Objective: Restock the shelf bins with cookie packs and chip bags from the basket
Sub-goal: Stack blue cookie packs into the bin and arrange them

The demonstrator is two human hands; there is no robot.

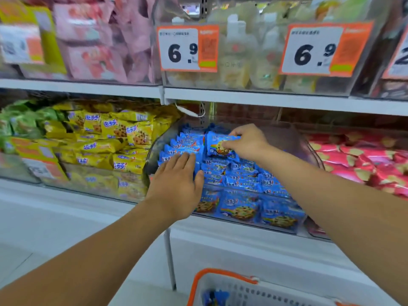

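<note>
A clear shelf bin [152, 151] in the middle holds several blue cookie packs [242, 180] stacked in rows. My right hand [249, 142] reaches into the back of the bin and pinches one blue cookie pack [218, 146] that stands upright on the pile. My left hand [176, 184] lies flat with straight fingers on the packs at the bin's left front. The white basket with an orange rim [220, 272] sits at the bottom of the view, with a blue pack [216, 298] inside it.
Left of the blue bin is a bin of yellow cookie packs [114, 138] and green packs [22, 120]. Red chip bags [357, 160] fill the bin on the right. The upper shelf carries pink and pale packs behind price tags [187, 49].
</note>
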